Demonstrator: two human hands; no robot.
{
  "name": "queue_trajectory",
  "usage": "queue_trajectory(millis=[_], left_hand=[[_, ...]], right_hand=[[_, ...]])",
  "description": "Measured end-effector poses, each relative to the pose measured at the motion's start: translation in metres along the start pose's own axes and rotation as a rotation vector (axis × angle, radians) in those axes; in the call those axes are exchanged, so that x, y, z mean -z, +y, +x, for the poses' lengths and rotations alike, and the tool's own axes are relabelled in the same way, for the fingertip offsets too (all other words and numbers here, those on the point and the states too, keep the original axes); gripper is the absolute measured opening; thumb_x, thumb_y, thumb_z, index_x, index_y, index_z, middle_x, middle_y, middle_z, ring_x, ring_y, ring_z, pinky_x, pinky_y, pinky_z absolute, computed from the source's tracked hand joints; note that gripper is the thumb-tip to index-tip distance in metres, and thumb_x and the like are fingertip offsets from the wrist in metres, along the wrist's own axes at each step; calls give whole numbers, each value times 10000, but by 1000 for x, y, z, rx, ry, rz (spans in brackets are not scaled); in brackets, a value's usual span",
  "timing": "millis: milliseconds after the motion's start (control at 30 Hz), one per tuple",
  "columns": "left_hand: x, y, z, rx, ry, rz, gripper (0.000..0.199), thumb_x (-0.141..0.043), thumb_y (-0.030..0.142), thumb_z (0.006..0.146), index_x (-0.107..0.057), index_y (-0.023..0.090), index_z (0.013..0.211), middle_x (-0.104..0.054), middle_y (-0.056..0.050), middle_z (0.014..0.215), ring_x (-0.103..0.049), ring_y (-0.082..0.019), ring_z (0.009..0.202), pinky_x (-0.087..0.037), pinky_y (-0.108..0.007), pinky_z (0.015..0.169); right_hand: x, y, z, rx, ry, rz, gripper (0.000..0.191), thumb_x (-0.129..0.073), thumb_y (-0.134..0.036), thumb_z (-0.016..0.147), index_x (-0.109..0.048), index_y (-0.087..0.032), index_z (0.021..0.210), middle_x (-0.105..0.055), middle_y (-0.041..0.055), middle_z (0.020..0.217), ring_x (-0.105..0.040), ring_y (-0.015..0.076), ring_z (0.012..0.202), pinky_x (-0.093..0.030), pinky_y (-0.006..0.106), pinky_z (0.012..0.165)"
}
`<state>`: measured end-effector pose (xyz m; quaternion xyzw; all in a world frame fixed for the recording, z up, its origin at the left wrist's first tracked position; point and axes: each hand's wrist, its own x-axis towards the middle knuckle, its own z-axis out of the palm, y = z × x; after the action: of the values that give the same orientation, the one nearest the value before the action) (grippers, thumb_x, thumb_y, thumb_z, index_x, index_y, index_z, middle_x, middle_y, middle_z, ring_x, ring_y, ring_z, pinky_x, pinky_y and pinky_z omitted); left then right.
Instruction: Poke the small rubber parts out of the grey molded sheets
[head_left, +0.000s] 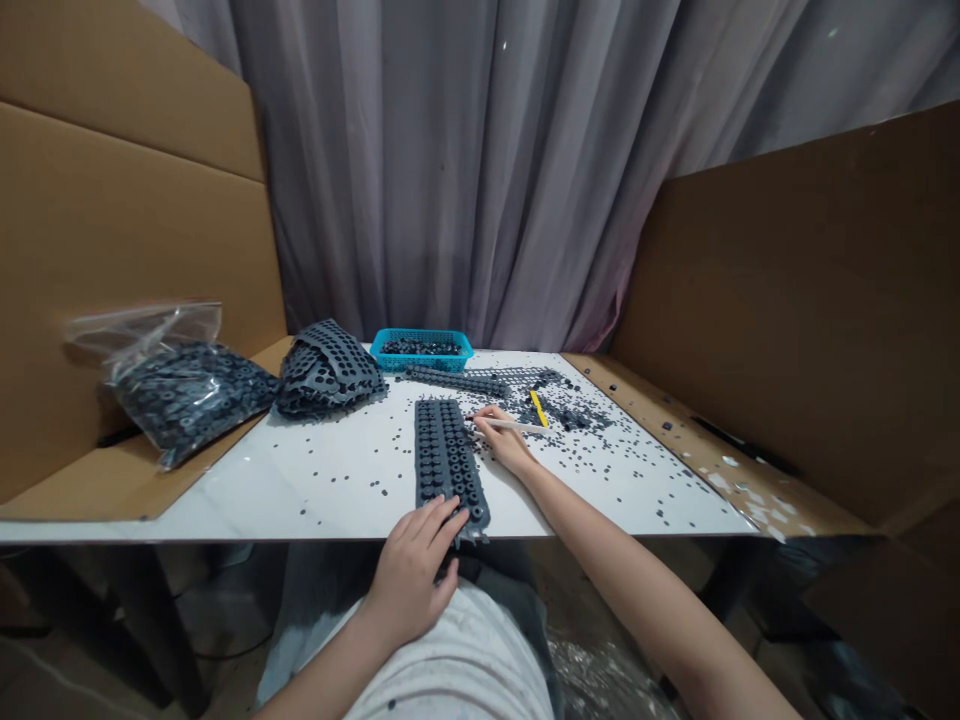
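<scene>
White table (337,480), dark bits (577,417) everywhere. Studded sheet (442,450)'s at the front edge, long axis running toward the curtain (442,200). Rows look mostly full, so I'd say plenty's left; the blue basket (420,366) already has pieces (421,347). Left hand (412,562) rests unclenched on the sheet's near end, right hand (505,440)'s gripping a white pen-like tool (517,427).

Place here: makeshift workshop
Tabletop (255,500): scraps (576,419) strewn toward right edge
Cardboard panels (787,300): left, right edges
Curtain (442,200): beyond far edge
Bagged parts (196,400): left edge
</scene>
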<state>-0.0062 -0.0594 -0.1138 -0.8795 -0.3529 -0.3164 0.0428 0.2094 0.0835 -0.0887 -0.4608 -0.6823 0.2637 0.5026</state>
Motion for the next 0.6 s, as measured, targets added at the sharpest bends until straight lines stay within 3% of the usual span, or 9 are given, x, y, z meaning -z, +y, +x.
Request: queue_trajectory(millis=[233,433,600], left_hand=[[1,1,0,-1,14,-2,520,-486,129,767,-518,194,1282,-543,-73,1341,-493,-260,1224,-426,-405,975],[2,1,1,-1,25,-2,508,-475,129,770,-529,192,1271,-555,-81,1328,-502,-265,1214,-430,-405,966],[2,0,1,-11,5,10,516,-471,125,773,-510,188,1284,-542,-80,1342,-491,-268,1224,-425,-410,968]], right_hand=[[0,1,-2,-24,-169,80,284,-603,-502,798,-606,-218,800,-707,77,980,-645,234,931,-482,383,828],[1,2,-3,0,-181,59,290,-591,-502,811,-606,-212,809,-712,79,955,-649,237,946,-489,378,817],[1,-3,-6,69,-134,-64,209,-590,-425,825,-629,-222,799,-695,55,887,-613,226,853,-449,359,778]])
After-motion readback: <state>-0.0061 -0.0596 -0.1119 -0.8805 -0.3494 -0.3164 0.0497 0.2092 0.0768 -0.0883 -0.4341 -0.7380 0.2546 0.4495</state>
